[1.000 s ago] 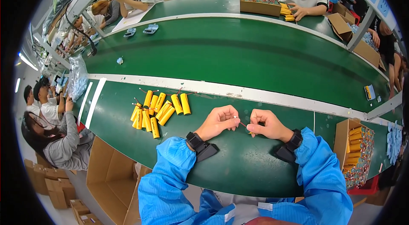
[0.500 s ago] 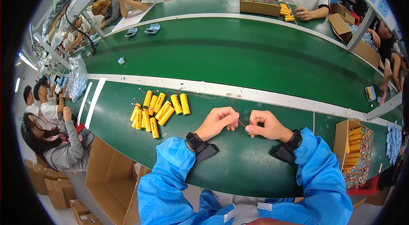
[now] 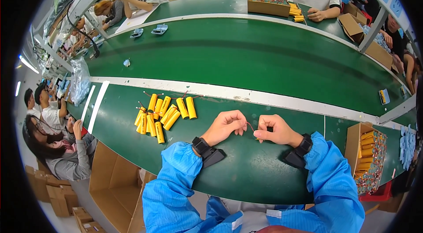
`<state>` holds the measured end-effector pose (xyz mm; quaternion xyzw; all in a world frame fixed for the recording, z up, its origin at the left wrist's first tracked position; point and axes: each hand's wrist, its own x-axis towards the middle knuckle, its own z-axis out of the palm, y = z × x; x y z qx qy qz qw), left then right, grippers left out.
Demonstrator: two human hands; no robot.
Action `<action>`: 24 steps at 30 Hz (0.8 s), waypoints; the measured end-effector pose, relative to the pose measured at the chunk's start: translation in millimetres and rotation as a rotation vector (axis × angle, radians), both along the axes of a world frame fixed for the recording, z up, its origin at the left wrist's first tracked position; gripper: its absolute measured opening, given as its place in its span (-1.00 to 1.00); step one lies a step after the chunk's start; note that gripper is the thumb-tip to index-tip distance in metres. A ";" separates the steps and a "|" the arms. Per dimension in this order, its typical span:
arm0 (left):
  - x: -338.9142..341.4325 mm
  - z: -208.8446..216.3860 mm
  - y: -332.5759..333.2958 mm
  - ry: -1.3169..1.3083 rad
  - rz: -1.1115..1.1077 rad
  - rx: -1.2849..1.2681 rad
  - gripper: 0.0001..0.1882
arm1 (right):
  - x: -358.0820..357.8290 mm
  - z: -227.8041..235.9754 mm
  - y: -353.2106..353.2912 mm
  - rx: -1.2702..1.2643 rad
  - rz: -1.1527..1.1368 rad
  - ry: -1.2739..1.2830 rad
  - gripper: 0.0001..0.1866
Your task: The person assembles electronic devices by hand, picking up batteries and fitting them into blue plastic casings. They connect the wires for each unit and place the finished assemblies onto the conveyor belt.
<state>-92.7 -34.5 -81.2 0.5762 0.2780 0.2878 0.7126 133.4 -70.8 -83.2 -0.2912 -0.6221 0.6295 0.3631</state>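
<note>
Above the green workbench, my left hand [image 3: 225, 126] has its thumb and fingers pinched at one end of a thin red wire [image 3: 250, 126]. The wire runs across a small gap to my right hand [image 3: 276, 130], whose fingers are curled closed. A small bit of yellow shows under its fingertips, apparently a battery cell mostly hidden by the hand. Left of my hands lies a loose group of yellow battery cells [image 3: 159, 116] with short wire leads. At my right, a cardboard box [image 3: 352, 145] holds rows of yellow cells with their wires outward.
Beyond a white rail [image 3: 229, 93] runs a green conveyor belt [image 3: 246, 56] carrying a few blue casings [image 3: 159, 29]. An open carton [image 3: 112, 175] stands below left. Blue parts [image 3: 407, 147] lie at far right. Across the belt, a co-worker handles cells over a filled box [image 3: 269, 8].
My hands stay nearly in place; the wire between them now bends more. Small blue pieces on the belt have shifted slightly right. The co-worker opposite has lifted yellow cells above the box.
</note>
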 end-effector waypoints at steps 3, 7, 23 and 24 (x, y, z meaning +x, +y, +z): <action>0.0 -1.0 0.3 -0.006 -0.005 -0.002 -0.82 | -0.1 -0.4 -0.3 0.003 -0.001 0.000 -0.62; 1.3 0.6 -0.2 0.003 0.010 -0.023 -0.84 | 0.6 0.5 -0.8 0.004 -0.001 -0.007 -0.63; 3.1 0.0 -1.5 0.018 0.040 -0.011 -0.83 | -1.6 4.6 -1.0 -0.114 -0.013 0.018 -0.82; 2.8 0.6 -1.7 0.016 0.041 -0.012 -0.83 | -2.1 3.7 0.3 -0.139 -0.015 0.046 -0.83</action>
